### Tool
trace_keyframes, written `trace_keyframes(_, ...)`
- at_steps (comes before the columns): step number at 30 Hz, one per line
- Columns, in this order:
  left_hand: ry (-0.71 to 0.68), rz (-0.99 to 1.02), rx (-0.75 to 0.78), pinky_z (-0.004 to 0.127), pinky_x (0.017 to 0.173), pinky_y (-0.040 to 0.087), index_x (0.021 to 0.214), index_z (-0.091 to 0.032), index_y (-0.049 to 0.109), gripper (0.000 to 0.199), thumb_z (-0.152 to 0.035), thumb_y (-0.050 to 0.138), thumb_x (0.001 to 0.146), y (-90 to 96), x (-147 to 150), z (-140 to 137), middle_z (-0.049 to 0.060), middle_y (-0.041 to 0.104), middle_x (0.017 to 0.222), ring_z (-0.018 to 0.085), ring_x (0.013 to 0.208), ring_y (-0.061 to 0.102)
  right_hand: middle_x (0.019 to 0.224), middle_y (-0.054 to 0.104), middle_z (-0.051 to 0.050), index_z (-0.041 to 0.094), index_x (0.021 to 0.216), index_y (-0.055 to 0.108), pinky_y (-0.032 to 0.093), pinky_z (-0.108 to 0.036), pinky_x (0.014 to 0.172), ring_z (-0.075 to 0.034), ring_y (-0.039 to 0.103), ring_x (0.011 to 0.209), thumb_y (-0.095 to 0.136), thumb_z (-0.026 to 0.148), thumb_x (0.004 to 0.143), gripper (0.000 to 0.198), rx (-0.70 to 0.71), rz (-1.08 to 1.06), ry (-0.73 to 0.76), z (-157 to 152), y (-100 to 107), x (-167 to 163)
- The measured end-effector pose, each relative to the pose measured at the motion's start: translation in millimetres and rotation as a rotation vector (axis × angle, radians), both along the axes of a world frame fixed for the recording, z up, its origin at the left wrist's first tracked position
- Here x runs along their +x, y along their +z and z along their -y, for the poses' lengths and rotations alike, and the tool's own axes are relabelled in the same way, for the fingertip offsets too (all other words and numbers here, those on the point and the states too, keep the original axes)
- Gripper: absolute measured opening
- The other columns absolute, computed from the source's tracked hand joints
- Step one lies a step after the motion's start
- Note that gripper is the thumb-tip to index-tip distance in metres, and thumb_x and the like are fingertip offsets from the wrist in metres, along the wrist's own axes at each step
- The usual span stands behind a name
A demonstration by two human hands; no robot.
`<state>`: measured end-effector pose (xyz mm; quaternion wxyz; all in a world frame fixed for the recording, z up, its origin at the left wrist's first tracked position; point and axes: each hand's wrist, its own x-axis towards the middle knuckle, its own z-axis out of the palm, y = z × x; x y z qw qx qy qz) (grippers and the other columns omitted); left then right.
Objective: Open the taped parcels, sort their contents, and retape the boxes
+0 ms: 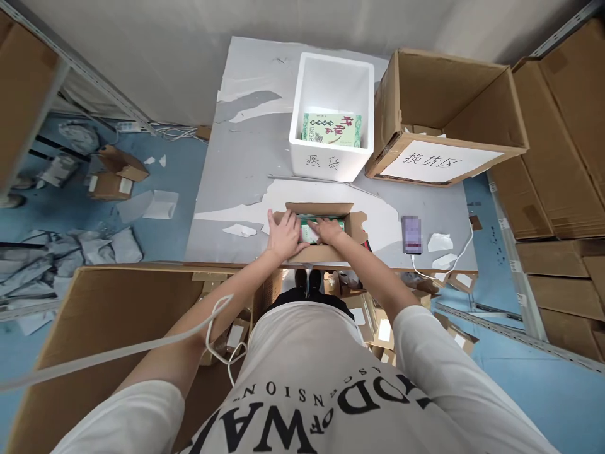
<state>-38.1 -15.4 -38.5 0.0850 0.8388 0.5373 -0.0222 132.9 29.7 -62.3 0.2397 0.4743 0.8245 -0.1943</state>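
Observation:
A small cardboard box (319, 254) lies with its flaps open near the front edge of the table. Inside it sits a green and white printed carton (309, 234), partly covered by my fingers. My left hand (284, 234) grips the left side of the cardboard box, its thumb toward the front and its fingertips at the carton's left end. From the right, my right hand (328, 231) reaches into the box, with outstretched fingers lying on the carton. The undersides of both hands are hidden.
Behind stand a white foam box (331, 165) with a green printed carton (331, 130) inside and a large labelled cardboard box (442, 161). A phone (412, 234) on a white cable lies right. Below the table's left front edge is a big open carton (118, 315).

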Motion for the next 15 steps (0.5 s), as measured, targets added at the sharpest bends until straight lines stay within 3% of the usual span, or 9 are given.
trace_keyframes(3, -0.144, -0.059, -0.112, 0.046, 0.106, 0.036, 0.126, -0.004, 0.055, 0.041, -0.016, 0.039, 0.091, -7.5, 14.2, -21.8, 0.023, 0.059, 0.123, 0.031, 0.121, 0.053, 0.137, 0.050, -0.017, 0.023, 0.143, 0.037, 0.045, -0.044, 0.095, -0.029, 0.055, 0.118, 0.048, 0.019, 0.092, 0.052, 0.014, -0.057, 0.036, -2.2, -13.3, 3.5)
trace_keyframes(6, -0.194, -0.078, -0.194, 0.035, 0.104, 0.040, 0.135, -0.006, 0.047, 0.049, -0.003, 0.036, 0.087, -20.8, 24.9, -45.0, 0.021, 0.056, 0.128, 0.025, 0.122, 0.054, 0.134, 0.052, -0.016, 0.020, 0.140, 0.043, 0.045, -0.039, 0.096, -0.025, 0.055, 0.117, 0.032, 0.014, 0.096, 0.045, 0.064, -0.143, 0.046, -2.8, -15.7, 17.6)
trace_keyframes(10, -0.036, -0.099, -0.327, 0.034, 0.098, 0.045, 0.134, -0.008, 0.046, 0.048, -0.003, 0.041, 0.087, -34.4, 36.9, -64.9, 0.022, 0.055, 0.129, 0.026, 0.116, 0.060, 0.129, 0.054, -0.013, 0.021, 0.129, 0.052, 0.044, -0.035, 0.095, -0.023, 0.056, 0.114, 0.036, 0.017, 0.096, 0.037, 0.082, -0.157, 0.022, -5.4, -13.9, 30.4)
trace_keyframes(15, 0.076, -0.163, -0.372, 0.040, 0.092, 0.049, 0.126, 0.000, 0.052, 0.039, -0.008, 0.041, 0.089, -44.5, 53.4, -76.7, 0.027, 0.065, 0.112, 0.030, 0.109, 0.064, 0.125, 0.055, -0.014, 0.020, 0.126, 0.053, 0.046, -0.036, 0.092, -0.024, 0.057, 0.110, 0.035, 0.019, 0.097, 0.034, 0.080, -0.198, -0.020, -7.3, -16.6, 36.9)
